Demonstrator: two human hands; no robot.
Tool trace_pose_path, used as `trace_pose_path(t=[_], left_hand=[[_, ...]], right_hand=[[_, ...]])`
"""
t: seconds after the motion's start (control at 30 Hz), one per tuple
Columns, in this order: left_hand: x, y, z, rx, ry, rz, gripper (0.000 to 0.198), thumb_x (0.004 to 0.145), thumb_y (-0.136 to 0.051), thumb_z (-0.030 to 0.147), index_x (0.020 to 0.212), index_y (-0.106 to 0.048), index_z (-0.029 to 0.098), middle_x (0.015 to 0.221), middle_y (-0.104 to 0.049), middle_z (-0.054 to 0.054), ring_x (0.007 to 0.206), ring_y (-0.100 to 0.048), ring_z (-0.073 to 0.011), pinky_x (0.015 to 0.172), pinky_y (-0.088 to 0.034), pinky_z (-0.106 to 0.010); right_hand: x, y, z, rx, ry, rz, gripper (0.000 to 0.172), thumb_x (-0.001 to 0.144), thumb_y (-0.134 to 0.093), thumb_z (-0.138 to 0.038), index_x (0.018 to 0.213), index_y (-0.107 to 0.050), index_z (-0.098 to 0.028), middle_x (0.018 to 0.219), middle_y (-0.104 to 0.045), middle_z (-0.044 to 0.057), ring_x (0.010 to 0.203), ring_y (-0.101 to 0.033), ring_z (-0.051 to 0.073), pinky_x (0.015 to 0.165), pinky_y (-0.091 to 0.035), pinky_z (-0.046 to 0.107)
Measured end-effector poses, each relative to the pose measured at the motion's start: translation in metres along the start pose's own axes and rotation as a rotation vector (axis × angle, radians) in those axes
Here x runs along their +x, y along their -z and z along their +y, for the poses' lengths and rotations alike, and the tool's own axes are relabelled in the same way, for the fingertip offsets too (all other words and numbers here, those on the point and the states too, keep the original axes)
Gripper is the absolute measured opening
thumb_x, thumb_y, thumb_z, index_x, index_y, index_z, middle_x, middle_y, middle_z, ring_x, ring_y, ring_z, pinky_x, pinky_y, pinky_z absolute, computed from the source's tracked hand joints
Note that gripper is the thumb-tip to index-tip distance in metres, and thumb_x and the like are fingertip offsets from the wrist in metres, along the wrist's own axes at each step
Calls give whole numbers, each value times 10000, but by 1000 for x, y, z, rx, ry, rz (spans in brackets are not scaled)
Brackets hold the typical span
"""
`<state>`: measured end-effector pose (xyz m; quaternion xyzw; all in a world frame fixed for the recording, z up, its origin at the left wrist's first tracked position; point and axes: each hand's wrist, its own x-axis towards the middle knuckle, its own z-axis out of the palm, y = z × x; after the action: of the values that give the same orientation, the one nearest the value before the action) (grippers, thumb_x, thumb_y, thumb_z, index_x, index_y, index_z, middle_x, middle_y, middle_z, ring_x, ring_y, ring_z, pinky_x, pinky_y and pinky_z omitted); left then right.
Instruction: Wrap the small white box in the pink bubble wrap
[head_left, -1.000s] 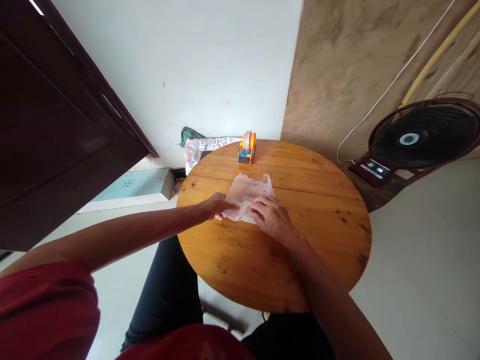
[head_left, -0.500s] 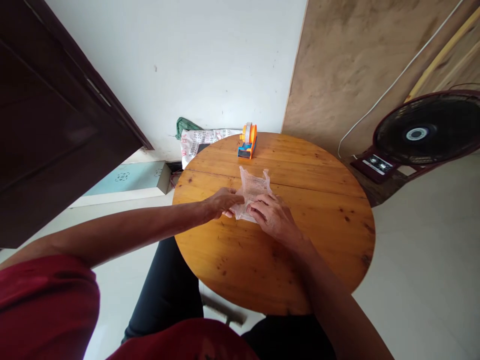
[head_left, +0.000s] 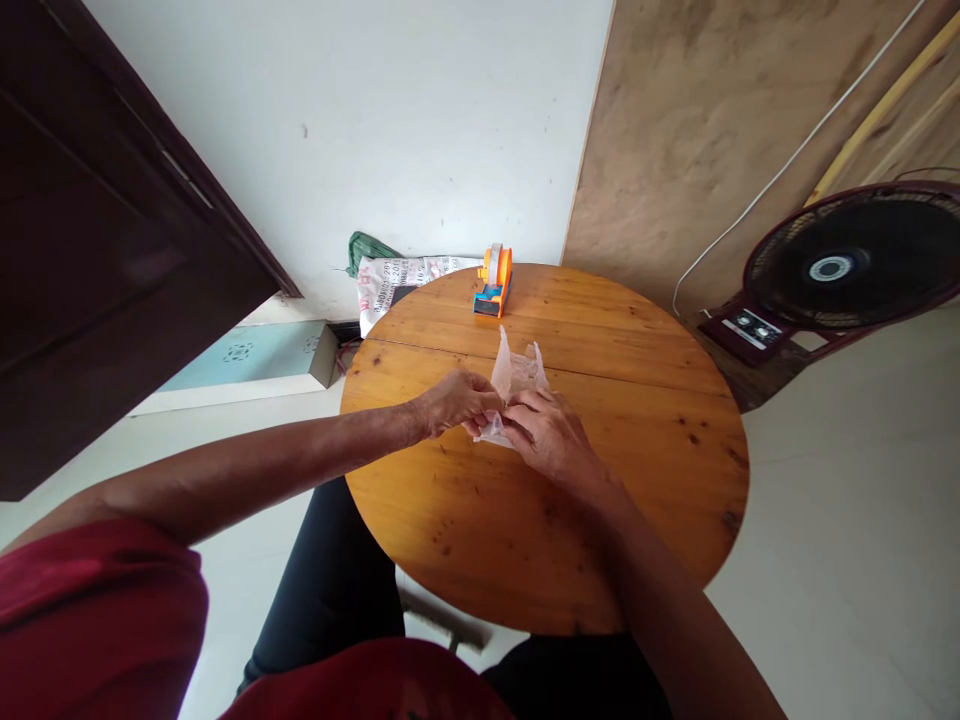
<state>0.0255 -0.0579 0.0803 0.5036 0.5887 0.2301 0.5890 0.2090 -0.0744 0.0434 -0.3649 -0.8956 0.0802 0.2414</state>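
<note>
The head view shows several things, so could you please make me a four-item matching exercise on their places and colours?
Column one:
1. bubble wrap
2. tape dispenser
3. fan
4. flat box

Column two:
A. dark, right of the table
B. light blue on top, left of the table
C. between left hand and right hand
D. orange and blue, near the table's far edge

Pairs: 1-C, 2-D, 3-A, 4-B
</note>
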Motion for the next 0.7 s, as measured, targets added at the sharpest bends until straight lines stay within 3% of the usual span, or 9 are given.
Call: trace_pose_path(t=[0.2, 0.37, 0.5, 0.6, 0.7], left_hand=[[-3, 5, -8, 175, -142, -109, 193, 710, -564, 162, 829, -706, 109, 690, -665, -18, 579, -588, -122, 550, -497, -240], [-7, -4, -27, 592, -542, 84, 147, 812, -586, 176, 825, -732, 157, 698, -645, -5, 623, -545, -110, 593, -422, -228], [-6, -7, -42, 874, -869, 233, 193, 912, -547, 215, 841, -720, 167, 769, -647, -45, 711, -570, -157, 653, -422, -279], [-1, -7, -52, 968, -1095, 331, 174, 920, -545, 226, 877, -706, 177, 856, -637, -70, 789, -559, -193, 716, -429, -328], [5, -7, -60, 933, -1221, 388, 124, 891, -565, 180, 941, -679, 173, 990, -629, -92, 855, -549, -202, 739, -432, -341]], right_hand=[[0, 9, 2, 73, -2, -16, 110, 885, -605, -170, 904, -712, -189, 1001, -732, 51, 927, -633, 218, 855, -404, 363], [0, 12, 2, 145, -63, -14, 127, 895, -568, -153, 871, -682, -203, 985, -730, 45, 908, -643, 197, 841, -410, 332], [-1, 17, 5, 171, -193, -32, 104, 855, -594, -175, 936, -656, -199, 985, -717, 57, 886, -630, 204, 805, -425, 322], [-4, 25, 9, 169, -277, -33, 141, 841, -605, -196, 977, -642, -203, 989, -717, 45, 896, -624, 207, 807, -416, 323], [-5, 33, 14, 141, -336, -50, 85, 849, -611, -237, 925, -635, -206, 944, -706, 34, 865, -609, 201, 796, -400, 327]])
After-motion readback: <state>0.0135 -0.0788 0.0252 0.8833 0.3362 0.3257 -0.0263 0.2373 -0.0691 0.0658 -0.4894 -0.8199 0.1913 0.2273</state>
